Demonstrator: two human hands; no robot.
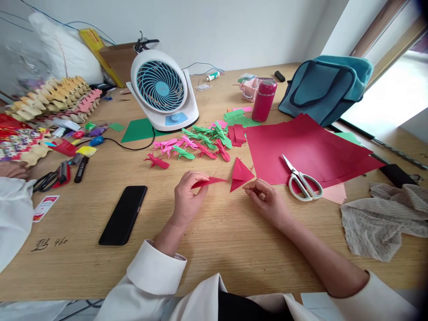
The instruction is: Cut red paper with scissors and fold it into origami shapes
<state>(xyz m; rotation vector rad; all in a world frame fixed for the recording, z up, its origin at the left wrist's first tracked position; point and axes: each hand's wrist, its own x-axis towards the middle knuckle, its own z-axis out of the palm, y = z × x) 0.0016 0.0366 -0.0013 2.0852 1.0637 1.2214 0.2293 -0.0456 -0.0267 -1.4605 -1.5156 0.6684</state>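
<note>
My left hand (190, 196) pinches a thin, pointed piece of folded red paper (211, 180) between thumb and fingers, its tip pointing right. Just beyond its tip lies another folded red paper piece (241, 173), triangular with creased flaps, on the table. Close to that piece's lower right side is my right hand (265, 200), fingers curled and fingertips together; whether anything sits between them is hidden. Behind my hands is a loose group of small folded paper figures (200, 140) in pink, green and red. A stack of folded red paper (237, 135) is next to them.
White-handled scissors (302, 183) lie on large red paper sheets (277, 147) at right. A black phone (123, 216) rests at left. Behind stand a white fan (163, 89), a red flask (264, 101) and a blue bag (321, 91). Another person's sleeve (13, 214) reaches in from the left.
</note>
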